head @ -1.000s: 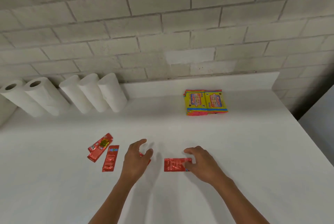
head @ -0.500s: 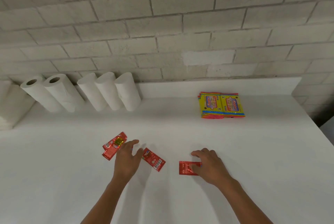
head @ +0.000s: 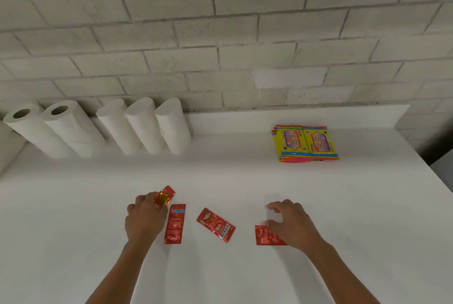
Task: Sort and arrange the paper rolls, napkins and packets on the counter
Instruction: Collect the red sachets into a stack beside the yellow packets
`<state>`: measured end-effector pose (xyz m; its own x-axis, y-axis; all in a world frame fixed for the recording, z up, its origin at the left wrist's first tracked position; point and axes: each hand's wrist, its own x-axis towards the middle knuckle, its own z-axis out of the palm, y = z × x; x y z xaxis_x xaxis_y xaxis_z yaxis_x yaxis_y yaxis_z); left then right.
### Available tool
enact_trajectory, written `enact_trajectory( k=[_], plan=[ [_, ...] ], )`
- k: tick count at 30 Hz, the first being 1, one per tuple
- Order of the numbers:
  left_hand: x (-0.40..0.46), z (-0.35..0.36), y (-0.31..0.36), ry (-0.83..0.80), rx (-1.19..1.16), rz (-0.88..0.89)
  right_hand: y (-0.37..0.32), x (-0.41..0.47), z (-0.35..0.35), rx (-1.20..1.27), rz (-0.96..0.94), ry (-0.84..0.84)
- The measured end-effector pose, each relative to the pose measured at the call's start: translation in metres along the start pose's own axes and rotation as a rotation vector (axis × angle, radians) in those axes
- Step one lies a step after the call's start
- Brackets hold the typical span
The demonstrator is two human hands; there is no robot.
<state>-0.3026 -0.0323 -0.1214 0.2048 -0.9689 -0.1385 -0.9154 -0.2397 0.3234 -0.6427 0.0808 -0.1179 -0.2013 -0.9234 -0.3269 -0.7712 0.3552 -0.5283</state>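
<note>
Your surface [head: 245, 279] is white and runs back to a brick wall. Five white paper rolls [head: 137, 127] lie side by side along its back left. A stack of yellow packets [head: 306, 143] sits back right. Near you lie four red sachets: one upright [head: 174, 224], one angled [head: 215, 224], one at right [head: 266, 236], one crumpled at left [head: 164, 197].

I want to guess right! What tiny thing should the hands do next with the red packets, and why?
Probably the left hand should lift the shiny packet it pinches and lay it beside the upright red packet, since four red packets lie scattered while the yellow packets already sit stacked.
</note>
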Motion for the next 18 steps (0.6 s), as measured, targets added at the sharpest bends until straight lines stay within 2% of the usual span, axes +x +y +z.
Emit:
enact_trajectory(
  k=[7, 11, 18],
  plan=[
    [0.008, 0.001, -0.012, 0.014, -0.128, 0.046, -0.003, 0.005, -0.003, 0.030, 0.016, -0.018],
    [0.010, -0.004, -0.010, 0.011, -0.259, -0.010, -0.001, 0.005, -0.009, 0.076, -0.002, -0.044],
    [-0.015, -0.022, 0.040, 0.016, -0.433, 0.082, 0.013, 0.005, -0.033, 0.234, -0.047, -0.094]
  ],
)
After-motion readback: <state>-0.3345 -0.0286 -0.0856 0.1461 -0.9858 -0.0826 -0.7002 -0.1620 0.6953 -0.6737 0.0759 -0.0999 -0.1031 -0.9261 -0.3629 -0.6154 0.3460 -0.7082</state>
